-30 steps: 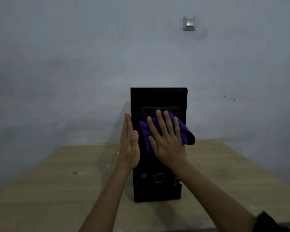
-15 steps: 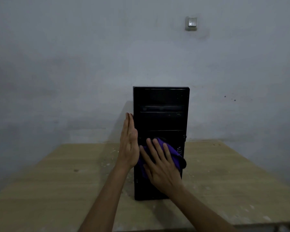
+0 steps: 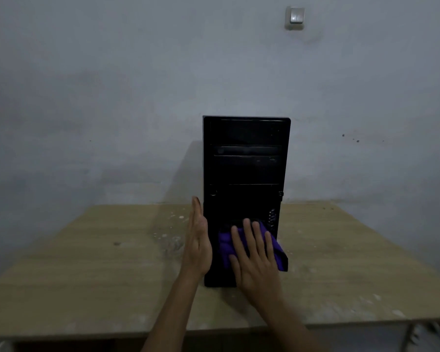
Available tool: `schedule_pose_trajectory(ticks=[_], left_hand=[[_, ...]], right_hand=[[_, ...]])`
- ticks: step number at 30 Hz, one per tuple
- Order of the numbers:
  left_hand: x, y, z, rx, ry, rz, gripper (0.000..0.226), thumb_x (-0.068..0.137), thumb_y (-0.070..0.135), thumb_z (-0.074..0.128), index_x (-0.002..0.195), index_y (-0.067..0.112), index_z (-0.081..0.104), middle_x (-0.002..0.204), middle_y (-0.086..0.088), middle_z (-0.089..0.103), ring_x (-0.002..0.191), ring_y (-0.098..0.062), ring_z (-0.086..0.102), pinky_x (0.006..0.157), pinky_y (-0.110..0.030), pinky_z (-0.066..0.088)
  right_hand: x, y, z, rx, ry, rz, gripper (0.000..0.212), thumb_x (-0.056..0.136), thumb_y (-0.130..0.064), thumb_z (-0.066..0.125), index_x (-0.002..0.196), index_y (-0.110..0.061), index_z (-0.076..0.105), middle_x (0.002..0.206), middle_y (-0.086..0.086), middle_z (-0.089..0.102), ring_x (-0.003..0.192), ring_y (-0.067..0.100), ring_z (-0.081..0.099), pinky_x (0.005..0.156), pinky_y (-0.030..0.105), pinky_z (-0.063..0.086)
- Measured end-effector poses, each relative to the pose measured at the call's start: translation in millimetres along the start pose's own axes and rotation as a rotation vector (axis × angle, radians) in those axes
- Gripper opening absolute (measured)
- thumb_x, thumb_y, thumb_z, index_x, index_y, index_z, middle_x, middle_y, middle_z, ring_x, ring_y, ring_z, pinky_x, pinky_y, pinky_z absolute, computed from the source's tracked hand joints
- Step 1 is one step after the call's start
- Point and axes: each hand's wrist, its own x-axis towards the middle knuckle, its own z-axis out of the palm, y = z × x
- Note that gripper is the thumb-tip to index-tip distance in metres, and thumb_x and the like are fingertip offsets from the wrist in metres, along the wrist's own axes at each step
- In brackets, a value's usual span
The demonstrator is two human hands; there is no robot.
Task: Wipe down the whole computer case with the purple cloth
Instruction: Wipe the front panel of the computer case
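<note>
A black computer case (image 3: 246, 168) stands upright on the wooden table, its front panel facing me. The purple cloth (image 3: 225, 243) lies against the lower part of that front panel. My right hand (image 3: 254, 257) presses it there with flat, spread fingers. My left hand (image 3: 198, 241) is held flat and upright against the case's lower left side edge, fingers straight. The bottom of the front panel is hidden behind my right hand and the cloth.
The wooden table (image 3: 99, 262) has pale specks and dust around the case's base. A grey wall rises right behind the case, with a light switch (image 3: 294, 17) high on it. A metal frame (image 3: 417, 336) shows below the table's front right edge.
My right hand has slid the purple cloth down the front panel from the drive-bay area to near the bottom. My left hand has dropped lower along the left edge.
</note>
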Motion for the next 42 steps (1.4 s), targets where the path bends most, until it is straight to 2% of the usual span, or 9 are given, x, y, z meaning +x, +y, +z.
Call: schedule_pose_trajectory(ticks=[4,8,11,18,22,27,34,40,42], left_hand=[[-12.8,-9.2,6.8,0.052,-0.032,-0.043,0.064,0.095,0.064,0.010,0.153,0.038,-0.002,0.165,0.021,-0.004,0.149,0.009,-0.002,0.125,-0.026,0.004],[-12.3,-6.1,3.4,0.135,-0.008,-0.028,0.053,0.101,0.048,0.010,0.153,0.037,0.001,0.162,0.025,-0.002,0.148,0.012,-0.001,0.120,-0.012,0.002],[-11.3,-5.1,-1.8,0.166,-0.001,-0.028,0.056,0.102,0.046,0.010,0.156,0.033,0.004,0.164,0.022,-0.003,0.147,0.013,-0.002,0.115,-0.004,0.001],[-14.5,-8.7,14.3,0.062,0.022,-0.090,0.071,0.093,0.071,0.010,0.156,0.040,-0.001,0.166,0.020,0.001,0.150,0.007,0.003,0.123,-0.024,0.008],[-13.8,-8.7,13.2,0.063,0.015,-0.073,0.068,0.091,0.072,0.010,0.152,0.045,-0.001,0.164,0.024,-0.001,0.149,0.010,0.002,0.122,-0.022,0.006],[-8.3,-10.1,1.6,0.169,-0.009,-0.048,0.055,0.097,0.063,0.008,0.148,0.046,0.000,0.164,0.020,-0.003,0.148,0.012,-0.002,0.120,-0.013,0.001],[-12.4,-1.8,1.9,0.182,-0.039,-0.060,0.063,0.096,0.061,0.009,0.153,0.035,-0.003,0.161,0.022,-0.006,0.143,0.019,-0.006,0.117,-0.008,-0.001],[-14.1,-3.9,6.5,0.166,-0.047,-0.085,0.069,0.096,0.062,0.008,0.158,0.032,-0.004,0.165,0.018,-0.007,0.151,0.005,-0.003,0.122,-0.021,0.003],[-12.9,-3.0,5.2,0.171,-0.054,-0.084,0.071,0.093,0.066,0.008,0.155,0.034,-0.005,0.164,0.019,-0.009,0.149,0.009,-0.005,0.122,-0.018,0.001]], right_hand=[[-15.3,-7.5,2.9,0.093,0.011,0.235,0.062,0.104,-0.037,0.032,0.159,-0.010,0.022,0.167,0.019,0.015,0.154,0.036,0.017,0.120,0.056,0.023],[-5.3,-38.8,5.8,0.144,0.008,0.334,0.062,0.104,-0.036,0.034,0.158,-0.005,0.026,0.166,0.023,0.012,0.154,0.041,0.012,0.121,0.059,0.019],[-4.6,-47.8,11.8,0.127,0.010,0.270,0.059,0.104,-0.032,0.037,0.157,-0.006,0.028,0.165,0.025,0.014,0.153,0.043,0.014,0.120,0.061,0.020],[-10.9,2.7,17.4,-0.043,-0.001,-0.151,0.049,0.108,-0.031,0.026,0.153,-0.018,0.042,0.162,0.019,0.030,0.150,0.039,0.024,0.119,0.056,0.024],[-9.4,30.7,16.6,-0.082,-0.023,-0.308,0.053,0.107,-0.035,0.033,0.159,-0.023,0.028,0.166,0.015,0.021,0.152,0.035,0.020,0.123,0.053,0.018],[-27.8,21.1,18.8,0.055,0.027,0.055,0.062,0.106,-0.039,0.032,0.161,-0.015,0.015,0.167,0.017,0.013,0.154,0.034,0.017,0.123,0.054,0.017],[-26.7,-38.4,18.3,0.167,-0.020,0.236,0.062,0.104,-0.034,0.035,0.158,-0.006,0.026,0.165,0.026,0.011,0.153,0.042,0.012,0.123,0.057,0.013],[-36.8,1.8,25.4,0.003,-0.019,-0.127,0.080,0.093,-0.038,0.057,0.159,-0.010,0.021,0.165,0.024,0.014,0.153,0.040,0.014,0.124,0.054,0.013],[-36.6,32.2,22.2,-0.079,-0.001,-0.321,0.072,0.095,-0.025,0.050,0.159,-0.013,0.021,0.166,0.020,0.013,0.154,0.036,0.012,0.124,0.051,0.012]])
